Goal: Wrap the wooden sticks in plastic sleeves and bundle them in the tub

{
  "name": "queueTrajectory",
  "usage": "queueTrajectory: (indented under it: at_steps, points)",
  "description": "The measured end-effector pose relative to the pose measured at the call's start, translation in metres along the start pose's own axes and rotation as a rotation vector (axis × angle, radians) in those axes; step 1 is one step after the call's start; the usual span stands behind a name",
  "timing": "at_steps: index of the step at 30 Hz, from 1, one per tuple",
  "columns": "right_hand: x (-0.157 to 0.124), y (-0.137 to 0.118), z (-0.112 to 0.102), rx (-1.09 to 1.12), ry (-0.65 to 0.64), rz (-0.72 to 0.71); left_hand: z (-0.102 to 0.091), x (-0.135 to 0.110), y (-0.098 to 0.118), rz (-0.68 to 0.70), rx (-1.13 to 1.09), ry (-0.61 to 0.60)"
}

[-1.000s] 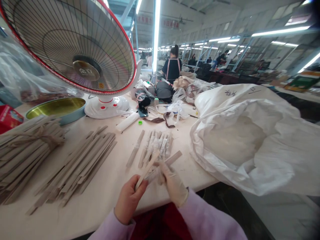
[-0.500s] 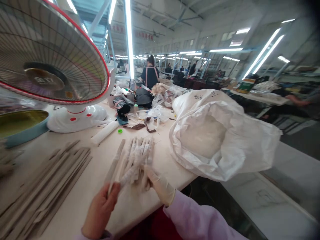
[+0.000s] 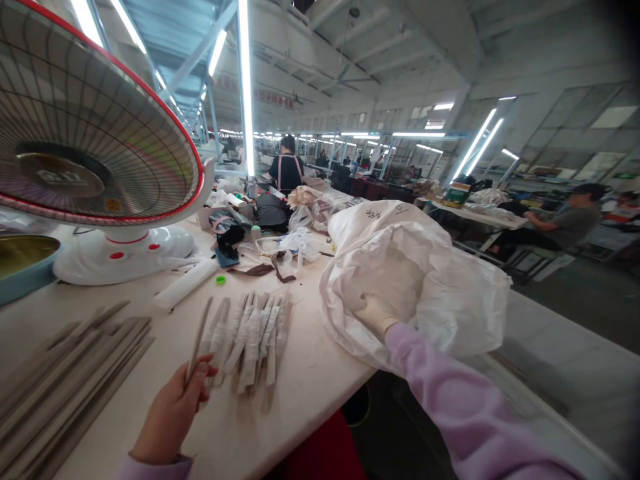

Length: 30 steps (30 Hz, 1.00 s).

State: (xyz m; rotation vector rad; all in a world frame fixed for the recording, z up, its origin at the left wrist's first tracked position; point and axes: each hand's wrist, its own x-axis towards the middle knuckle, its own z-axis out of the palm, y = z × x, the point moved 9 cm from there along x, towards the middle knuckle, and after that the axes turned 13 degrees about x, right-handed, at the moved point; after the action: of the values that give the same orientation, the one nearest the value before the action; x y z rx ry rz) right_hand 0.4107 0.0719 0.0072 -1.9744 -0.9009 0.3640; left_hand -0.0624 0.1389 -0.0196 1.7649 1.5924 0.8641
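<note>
My left hand [image 3: 173, 407], bare, pinches the lower end of a thin grey-beige strip [image 3: 201, 333] that stands up tilted over the table. Right beside it lies a row of short strips [image 3: 255, 340] with whitish, see-through wrapping round their middles. My right hand [image 3: 377, 315], in a pale glove, reaches into the mouth of a big white sack [image 3: 345, 327]. Its fingers are partly hidden against the pale contents [image 3: 400, 280], whose kind I cannot make out. Long unwrapped strips [image 3: 95, 373] lie in a pile on the left.
A fan [image 3: 120, 257] with a red rim looms at the left, beside a blue round tin [image 3: 30, 273]. A white roll [image 3: 187, 283], a green cap [image 3: 221, 280] and a heap of scraps [image 3: 273, 210] lie farther back. Other people sit or stand in the distance.
My right hand has left the wrapped strips and moved right into the sack. The left hand keeps its strip, now held more upright. The camera view has shifted right.
</note>
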Motion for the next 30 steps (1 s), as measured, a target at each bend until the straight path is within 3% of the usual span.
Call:
queueTrajectory:
  at_steps: [3, 6, 10, 12, 16, 18, 20, 23, 26, 30]
  points:
    - [-0.003, -0.003, 0.013, -0.010, -0.013, -0.021, 0.002, -0.019, 0.023, 0.026, -0.128, -0.098]
    - [-0.013, -0.020, 0.004, 0.039, -0.004, -0.078, 0.005, -0.033, 0.037, 0.023, -0.179, -0.203]
    - [-0.046, -0.055, -0.013, 0.162, -0.039, -0.134, 0.029, -0.045, 0.057, 0.034, -0.240, -0.368]
    - [-0.069, -0.071, -0.007, 0.352, -0.125, -0.103, 0.043, -0.048, 0.071, 0.055, -0.264, -0.411]
    - [-0.123, -0.085, 0.049, 0.988, -0.491, 0.239, 0.050, -0.041, 0.095, 0.078, -0.261, -0.339]
    - [-0.150, -0.085, 0.082, 1.082, -0.643, 0.418, 0.040, -0.035, 0.103, 0.121, -0.282, -0.244]
    - [-0.170, -0.085, 0.110, 1.057, -0.746, 0.478, 0.036, -0.032, 0.106, 0.151, -0.320, -0.222]
    - [-0.182, -0.087, 0.132, 0.925, -0.775, 0.365, 0.052, -0.034, 0.103, 0.136, -0.362, -0.374]
    - [-0.178, -0.089, 0.135, 0.785, -0.684, 0.223, 0.072, -0.039, 0.098, 0.134, -0.362, -0.515]
    - [-0.174, -0.097, 0.128, 0.756, -0.647, 0.177, 0.084, -0.039, 0.084, 0.026, -0.412, -0.576]
